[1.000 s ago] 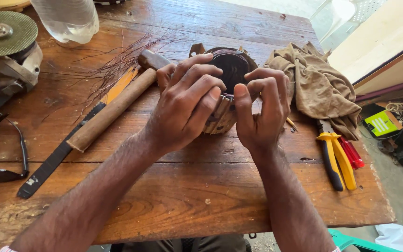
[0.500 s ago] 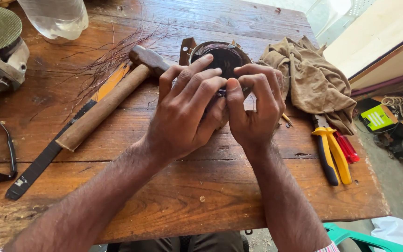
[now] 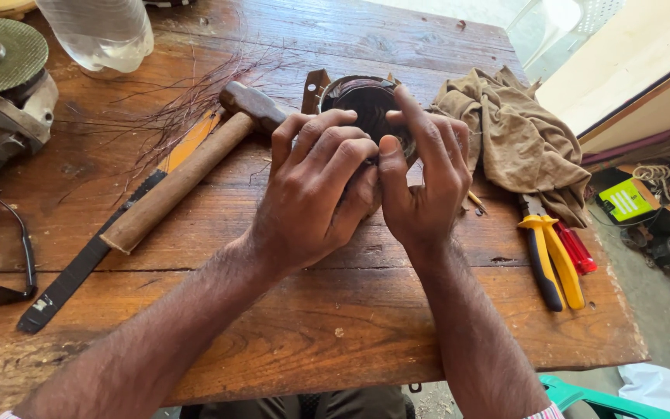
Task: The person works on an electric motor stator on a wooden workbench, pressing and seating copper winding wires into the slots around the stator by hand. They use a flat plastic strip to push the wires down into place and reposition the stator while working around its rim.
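Note:
A round dark motor winding with a metal ring point(image 3: 362, 101) sits on the wooden table point(image 3: 335, 326) just beyond my hands. My left hand point(image 3: 312, 194) curls over its near side, fingers closed against it. My right hand point(image 3: 420, 186) grips the same piece from the right, with the index finger stretched up across its rim and the thumb pressed beside my left fingers. The near half of the winding is hidden under both hands.
A wooden-handled hammer point(image 3: 188, 167) and a long flat blade point(image 3: 79, 268) lie to the left, with loose copper wire strands point(image 3: 188, 101). An angle grinder point(image 3: 1, 70), a plastic bottle point(image 3: 102, 31), a brown cloth point(image 3: 517, 140), yellow pliers point(image 3: 548, 256) and a red-handled tool point(image 3: 575, 248) are around.
My right index finger has lifted and stretched over the winding's rim. Both hands stay on the piece, shifted slightly.

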The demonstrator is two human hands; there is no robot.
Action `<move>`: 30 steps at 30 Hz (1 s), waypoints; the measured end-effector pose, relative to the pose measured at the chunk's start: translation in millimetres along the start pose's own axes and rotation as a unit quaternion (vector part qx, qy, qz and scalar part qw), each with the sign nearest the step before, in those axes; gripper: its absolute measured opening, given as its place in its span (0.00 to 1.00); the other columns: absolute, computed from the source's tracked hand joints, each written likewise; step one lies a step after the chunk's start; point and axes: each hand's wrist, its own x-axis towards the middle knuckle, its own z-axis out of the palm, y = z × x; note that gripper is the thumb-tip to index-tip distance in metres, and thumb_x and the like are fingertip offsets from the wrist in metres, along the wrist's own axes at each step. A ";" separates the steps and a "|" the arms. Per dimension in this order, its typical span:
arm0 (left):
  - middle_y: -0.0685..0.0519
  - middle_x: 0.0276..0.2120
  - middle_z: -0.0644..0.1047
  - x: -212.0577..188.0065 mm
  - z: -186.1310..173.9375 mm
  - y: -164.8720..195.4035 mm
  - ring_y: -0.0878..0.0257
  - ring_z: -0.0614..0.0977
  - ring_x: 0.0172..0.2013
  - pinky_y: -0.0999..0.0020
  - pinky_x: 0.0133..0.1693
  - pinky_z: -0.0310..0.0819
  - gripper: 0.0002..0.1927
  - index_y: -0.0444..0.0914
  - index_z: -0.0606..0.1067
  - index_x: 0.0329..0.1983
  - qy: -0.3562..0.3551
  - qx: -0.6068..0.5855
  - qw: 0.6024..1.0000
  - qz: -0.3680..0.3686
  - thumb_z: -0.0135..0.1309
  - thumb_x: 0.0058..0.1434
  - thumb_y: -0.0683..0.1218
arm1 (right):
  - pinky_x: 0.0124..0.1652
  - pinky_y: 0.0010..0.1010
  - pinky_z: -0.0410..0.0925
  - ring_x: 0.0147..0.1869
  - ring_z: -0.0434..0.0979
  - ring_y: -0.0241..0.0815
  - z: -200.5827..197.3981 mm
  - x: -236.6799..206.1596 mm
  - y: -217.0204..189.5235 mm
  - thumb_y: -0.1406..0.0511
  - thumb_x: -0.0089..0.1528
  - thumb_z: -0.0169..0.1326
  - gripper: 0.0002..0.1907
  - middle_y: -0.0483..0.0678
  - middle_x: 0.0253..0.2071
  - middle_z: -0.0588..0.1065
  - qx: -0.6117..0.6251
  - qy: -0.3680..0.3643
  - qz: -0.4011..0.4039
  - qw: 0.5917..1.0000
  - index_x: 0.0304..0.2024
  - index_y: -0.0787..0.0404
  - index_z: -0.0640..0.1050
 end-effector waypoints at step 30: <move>0.44 0.48 0.77 0.9 -3.5 1.0 0.49 0.75 0.62 0.48 0.66 0.59 0.09 0.36 0.70 0.50 0.007 -0.013 1.000 -0.012 0.51 0.72 0.45 | 0.65 0.41 0.56 0.63 0.63 0.44 1.7 3.3 12.1 0.66 0.60 0.53 0.07 0.50 0.55 0.69 0.153 -0.074 0.157 0.973 0.32 0.63 0.78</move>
